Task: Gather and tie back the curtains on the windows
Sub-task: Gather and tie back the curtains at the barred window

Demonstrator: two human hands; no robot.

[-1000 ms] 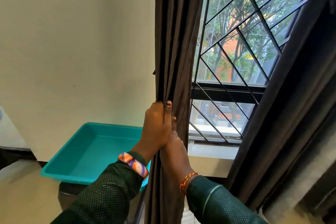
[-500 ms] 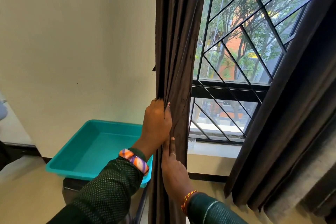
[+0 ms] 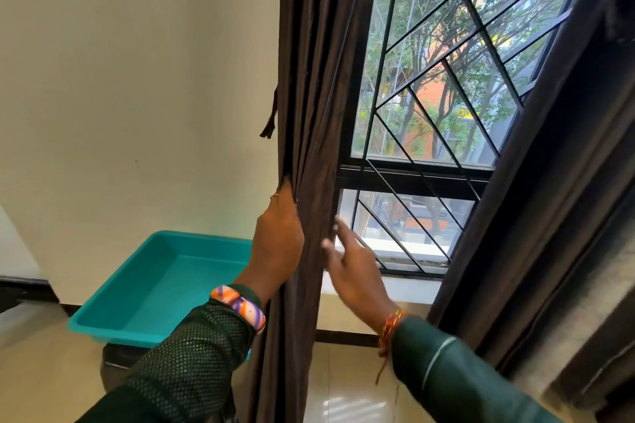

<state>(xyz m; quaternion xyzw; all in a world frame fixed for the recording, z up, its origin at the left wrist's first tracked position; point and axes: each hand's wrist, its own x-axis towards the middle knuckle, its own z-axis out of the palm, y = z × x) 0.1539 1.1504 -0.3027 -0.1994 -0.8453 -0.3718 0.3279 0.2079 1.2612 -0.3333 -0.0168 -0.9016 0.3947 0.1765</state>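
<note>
Left hand [image 3: 276,244] grip clamps the gathered brown curtain [image 3: 309,113]; right hand [image 3: 355,271] spread wide beside it. Soft, limp cloth, we judge; hold mid-bundle.

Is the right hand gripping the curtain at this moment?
No. The right hand is open with fingers spread beside the gathered curtain, while only the left hand clutches its folds.
</note>
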